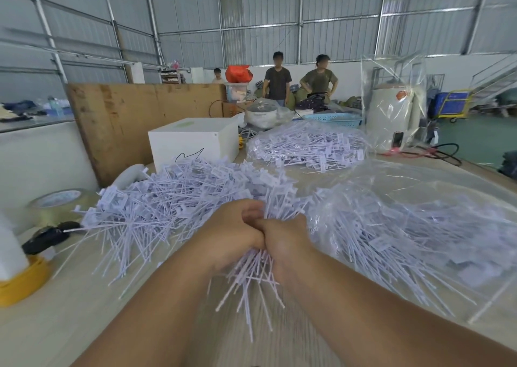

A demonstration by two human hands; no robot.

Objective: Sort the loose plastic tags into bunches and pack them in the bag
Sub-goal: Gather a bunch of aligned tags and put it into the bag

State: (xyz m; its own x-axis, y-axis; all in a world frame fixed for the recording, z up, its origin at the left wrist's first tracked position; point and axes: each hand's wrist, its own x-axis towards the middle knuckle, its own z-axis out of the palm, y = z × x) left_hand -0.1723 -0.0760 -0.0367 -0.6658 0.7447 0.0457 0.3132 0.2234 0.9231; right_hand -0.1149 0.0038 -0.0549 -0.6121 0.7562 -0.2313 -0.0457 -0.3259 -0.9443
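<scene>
While both hands, left hand [235, 232] and right hand [285, 241], clasp the bunch of thin white plastic tags [251, 271] mid-stem, beside the loose heap [167, 199], the light, springy stems appear liable to splay.

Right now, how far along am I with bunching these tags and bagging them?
Partway. Done: the clear bag on your right already holds many tags, and another filled bag sits further back. In hand: your left hand and right hand together grip one bunch. Left: a big loose pile on the table is unsorted.
</scene>
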